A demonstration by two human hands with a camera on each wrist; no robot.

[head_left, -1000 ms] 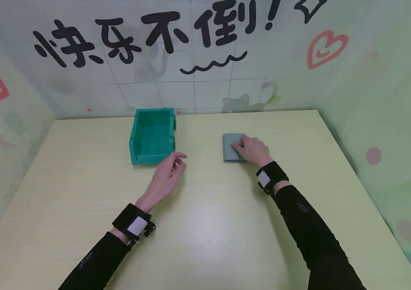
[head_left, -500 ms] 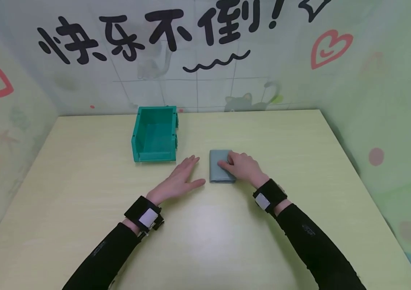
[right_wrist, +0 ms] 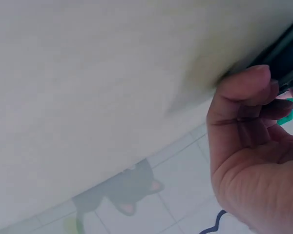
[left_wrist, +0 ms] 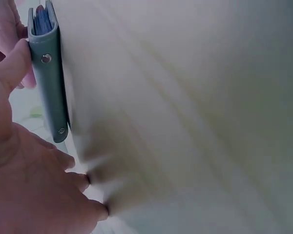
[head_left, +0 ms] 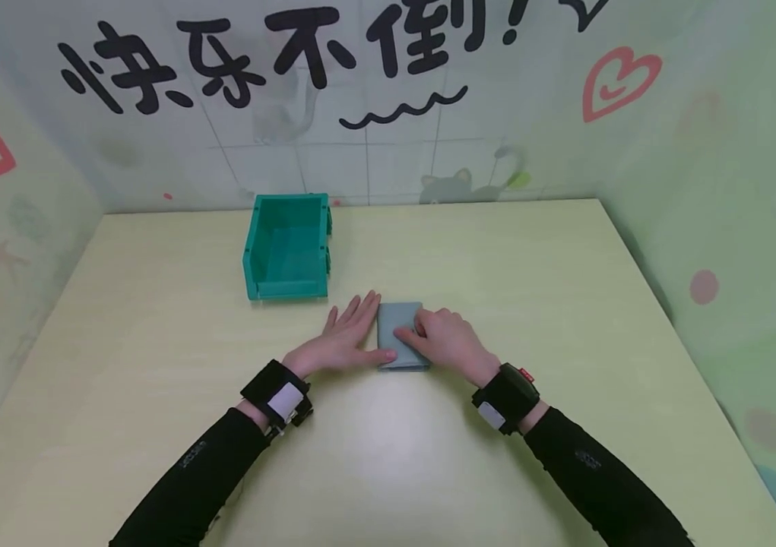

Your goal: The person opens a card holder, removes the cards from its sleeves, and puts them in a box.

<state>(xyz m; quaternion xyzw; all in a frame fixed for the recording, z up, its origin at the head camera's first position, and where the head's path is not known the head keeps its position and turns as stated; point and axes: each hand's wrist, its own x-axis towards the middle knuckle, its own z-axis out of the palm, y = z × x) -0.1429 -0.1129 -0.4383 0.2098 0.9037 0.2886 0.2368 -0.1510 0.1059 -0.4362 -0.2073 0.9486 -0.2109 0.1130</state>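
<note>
A small grey-blue card holder (head_left: 397,323) lies on the table between both hands. In the left wrist view, the card holder (left_wrist: 50,83) shows a rounded spine with two metal studs and blue sleeves inside. My right hand (head_left: 452,342) pinches its right side, thumb on the cover and the other fingers curled at the edge. The right wrist view has the right hand (right_wrist: 256,146) at the dark edge of the card holder (right_wrist: 285,53). My left hand (head_left: 340,342) lies along the left edge with fingers straight, its thumb touching the cover's lower left corner.
A teal open-front bin (head_left: 288,247) stands at the back left of the pale wooden table (head_left: 388,471). Printed wall panels (head_left: 360,163) enclose the back and both sides. Each wrist wears a black strapped camera band (head_left: 277,395).
The right hand has slid the card holder left and toward the front. The left hand has moved from beside the bin to the card holder, its fingers straightening. The bin stays put.
</note>
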